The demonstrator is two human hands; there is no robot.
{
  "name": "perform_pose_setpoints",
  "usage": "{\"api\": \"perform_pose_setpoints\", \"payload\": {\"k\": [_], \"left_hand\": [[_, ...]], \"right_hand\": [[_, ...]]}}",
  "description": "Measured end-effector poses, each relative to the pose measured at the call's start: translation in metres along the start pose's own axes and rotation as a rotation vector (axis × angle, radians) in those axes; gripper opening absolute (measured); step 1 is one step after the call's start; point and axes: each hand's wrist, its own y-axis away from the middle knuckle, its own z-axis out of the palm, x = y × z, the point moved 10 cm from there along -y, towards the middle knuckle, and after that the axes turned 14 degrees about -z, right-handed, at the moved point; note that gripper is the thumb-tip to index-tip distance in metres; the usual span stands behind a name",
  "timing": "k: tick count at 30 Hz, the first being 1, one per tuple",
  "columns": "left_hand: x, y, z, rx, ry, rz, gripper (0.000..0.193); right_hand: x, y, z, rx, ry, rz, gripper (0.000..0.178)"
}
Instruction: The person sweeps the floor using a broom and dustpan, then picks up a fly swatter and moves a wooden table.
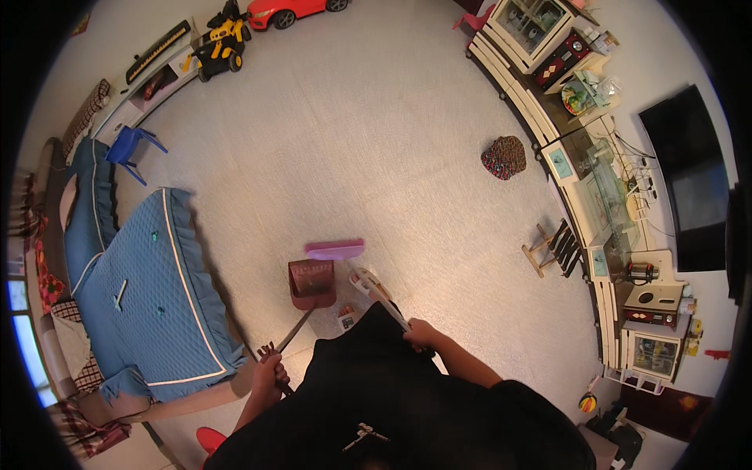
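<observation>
My left hand (270, 371) is closed round the long handle of a reddish-brown dustpan (312, 296), which rests on the pale floor in front of me. Lower right of it, my right hand (424, 335) grips the handle of a broom. The purple broom head (337, 250) lies on the floor just beyond the dustpan's far edge, its pinkish bristles pointing away from me. Between the two handles, my feet in light slippers (346, 316) show partly below my black top. Any dirt inside the pan is too small to make out.
To my left stands a sofa with a blue quilted cover (168, 290), and a small blue chair (129, 146) beyond it. Along the right runs a long cabinet (576, 184). A folding stool (552, 249) and a dark patterned pouf (504, 157) stand before it. Toy vehicles (290, 11) are far off.
</observation>
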Motion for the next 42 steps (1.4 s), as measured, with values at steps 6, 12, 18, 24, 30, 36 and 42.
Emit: {"api": "perform_pose_setpoints", "payload": {"k": [6,12,18,24,30,36,42], "left_hand": [[0.038,0.006,0.014,-0.017,-0.123,0.085,0.015],[0.065,0.012,0.044,-0.056,-0.234,0.128,0.016],[0.103,-0.008,0.117,-0.119,-0.297,0.17,0.015],[0.163,-0.023,0.187,-0.092,-0.311,0.206,0.014],[0.227,-0.006,0.261,0.007,-0.334,0.253,0.011],[0.271,0.021,0.317,0.071,-0.235,0.312,0.006],[0.331,0.017,0.361,0.087,-0.167,0.351,0.007]], "right_hand": [[0.077,0.056,-0.014,0.424,-0.204,0.267,0.024],[0.149,0.078,-0.015,0.519,-0.579,0.383,0.023],[0.243,0.102,0.018,0.809,-1.497,0.47,0.019],[0.248,0.088,-0.008,0.769,-1.854,0.646,0.026],[0.161,0.039,-0.122,0.924,-2.069,0.303,0.015],[0.134,-0.076,-0.237,0.863,-2.147,0.458,0.017],[0.039,-0.177,-0.341,0.613,-2.041,0.346,0.017]]}}
